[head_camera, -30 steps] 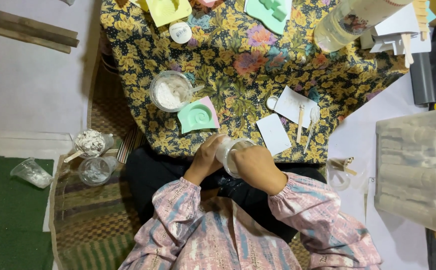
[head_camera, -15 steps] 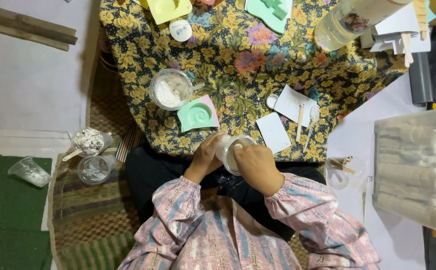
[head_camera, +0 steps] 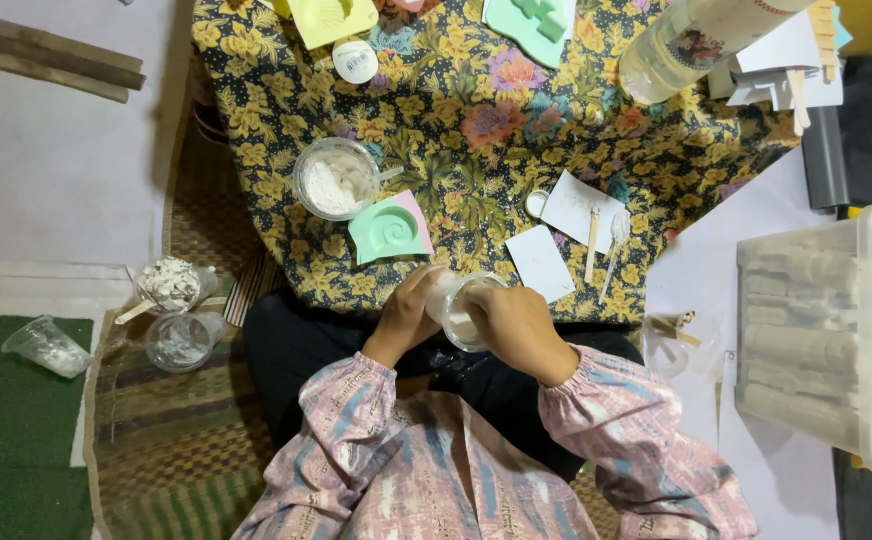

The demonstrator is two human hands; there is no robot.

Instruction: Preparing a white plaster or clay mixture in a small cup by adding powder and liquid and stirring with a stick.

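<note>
Seen from overhead, seated at the near edge of a low surface draped in a dark floral cloth [head_camera: 476, 130]. Holding a clear plastic cup [head_camera: 461, 312] with whitish contents between both hands, just above the lap and touching the cloth's near edge. Left hand [head_camera: 406, 315] wrapping the cup's left side, fingers curled close together around it. Right hand [head_camera: 516, 325] gripping the cup's right side from above, fingers pressed together and bent over the rim; fingertips hidden, so exact contact impossible to tell. Wearing pink patterned sleeves [head_camera: 346, 420] over dark trousers.

Lying on the cloth just beyond the cup: a green spiral mould [head_camera: 388, 230] on a pink sheet, a round tub of white powder [head_camera: 334, 180] to its left, and white paper cards [head_camera: 541, 262] with a wooden stick [head_camera: 592, 243] and a white spoon [head_camera: 618, 232] to the right. Standing farther off at the top right, a clear bottle [head_camera: 676, 45]. Sitting on the woven mat at left, two more plastic cups [head_camera: 181, 340], one holding white lumps. Resting at the far right, a translucent bin [head_camera: 826, 330] of white cast pieces.
</note>
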